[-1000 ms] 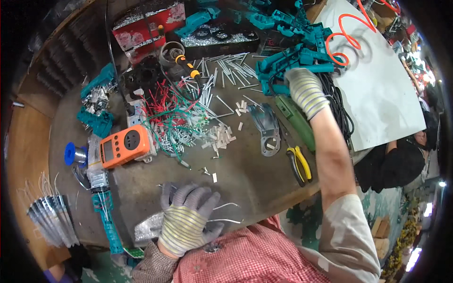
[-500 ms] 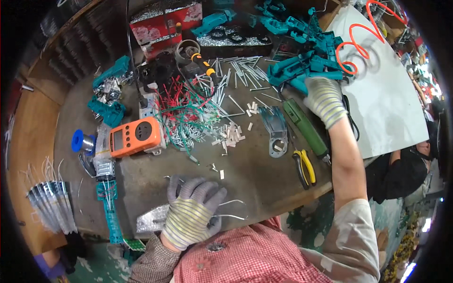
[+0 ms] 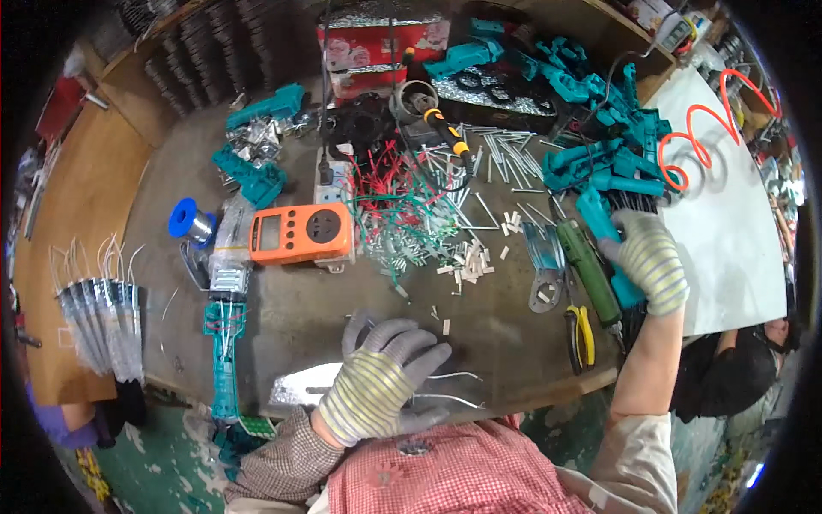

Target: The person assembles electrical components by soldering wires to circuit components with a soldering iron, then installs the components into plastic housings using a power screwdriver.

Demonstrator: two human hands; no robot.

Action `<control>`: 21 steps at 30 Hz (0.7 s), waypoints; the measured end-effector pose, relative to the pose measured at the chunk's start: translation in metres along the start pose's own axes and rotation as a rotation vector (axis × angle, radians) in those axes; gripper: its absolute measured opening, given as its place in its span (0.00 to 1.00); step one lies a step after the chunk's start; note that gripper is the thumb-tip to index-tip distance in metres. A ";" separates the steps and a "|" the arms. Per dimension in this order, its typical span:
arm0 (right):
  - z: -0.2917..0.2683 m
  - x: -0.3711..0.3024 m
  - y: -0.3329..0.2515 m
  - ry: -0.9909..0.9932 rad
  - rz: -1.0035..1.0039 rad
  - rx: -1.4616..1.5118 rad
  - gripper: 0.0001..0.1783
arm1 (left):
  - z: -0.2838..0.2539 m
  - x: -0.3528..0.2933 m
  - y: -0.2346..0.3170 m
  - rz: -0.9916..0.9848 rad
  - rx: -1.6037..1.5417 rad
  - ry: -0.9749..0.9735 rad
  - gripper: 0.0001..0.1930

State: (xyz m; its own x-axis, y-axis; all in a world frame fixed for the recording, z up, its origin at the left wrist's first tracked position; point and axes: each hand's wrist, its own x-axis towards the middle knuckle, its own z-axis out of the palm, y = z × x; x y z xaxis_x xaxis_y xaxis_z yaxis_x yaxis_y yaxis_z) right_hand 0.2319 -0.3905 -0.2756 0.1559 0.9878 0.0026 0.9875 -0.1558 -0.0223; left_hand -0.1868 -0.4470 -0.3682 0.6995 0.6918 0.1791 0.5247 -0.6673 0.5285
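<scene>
My left hand (image 3: 381,377), in a grey glove with yellow stripes, curls over a flat silvery foil-wrapped piece (image 3: 300,384) at the table's front edge. Two white wires stick out beyond its right side; the palm hides the middle. On the right, my gloved right hand (image 3: 651,259) grips a long teal plastic housing (image 3: 595,214), which shows above and below the fingers. Beside that hand lie a green power tool (image 3: 591,272) and yellow-black pliers (image 3: 580,338). Left of the silvery piece is an opened teal housing (image 3: 224,360) with wires inside.
An orange meter (image 3: 300,233) and a blue solder spool (image 3: 190,221) sit to the left. Red and green wires (image 3: 385,184), long screws (image 3: 505,158) and white sleeves (image 3: 471,261) cover the middle. Teal housings (image 3: 599,163) pile up behind my right hand, near an orange coiled hose (image 3: 685,154).
The view has swung, shifting the scene rightward. My right hand has come back from the teal pile toward me with a housing in it. My left hand stays over the silvery piece.
</scene>
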 end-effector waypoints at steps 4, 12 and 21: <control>0.035 0.057 0.026 0.001 -0.067 -0.009 0.18 | -0.034 0.024 -0.002 0.102 0.107 0.205 0.31; 0.067 0.051 0.043 -0.104 -0.024 -0.159 0.11 | -0.086 0.207 -0.116 -0.229 0.750 0.145 0.17; 0.100 0.132 0.048 0.017 0.072 -0.423 0.11 | -0.076 0.303 -0.204 -0.655 0.806 -0.047 0.16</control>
State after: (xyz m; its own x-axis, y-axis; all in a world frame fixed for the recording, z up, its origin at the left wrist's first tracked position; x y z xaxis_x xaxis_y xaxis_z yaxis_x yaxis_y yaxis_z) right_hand 0.2973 -0.2669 -0.3762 0.2211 0.9747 0.0328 0.8954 -0.2162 0.3892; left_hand -0.1186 -0.0802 -0.3583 0.1698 0.9854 0.0148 0.9653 -0.1633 -0.2039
